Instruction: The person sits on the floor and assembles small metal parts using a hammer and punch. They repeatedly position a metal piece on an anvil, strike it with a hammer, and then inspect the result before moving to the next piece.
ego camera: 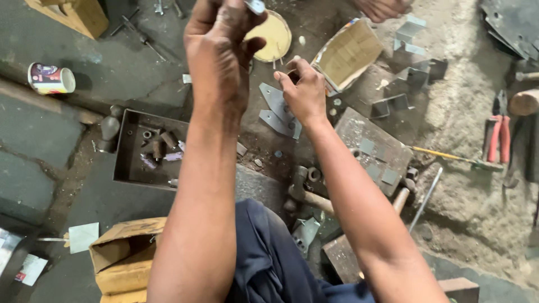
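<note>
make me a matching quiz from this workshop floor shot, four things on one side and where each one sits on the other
Things
1. white printed paper cup
2. red-handled pliers
3. dark metal tray of small parts
4. open brown cardboard box

Places
A. far right, on the sandy floor
B. bottom left, beside the left arm
C. far left, lying on its side
D. left of centre, next to the left forearm

Pairs: 1-C, 2-A, 3-D, 4-B
</note>
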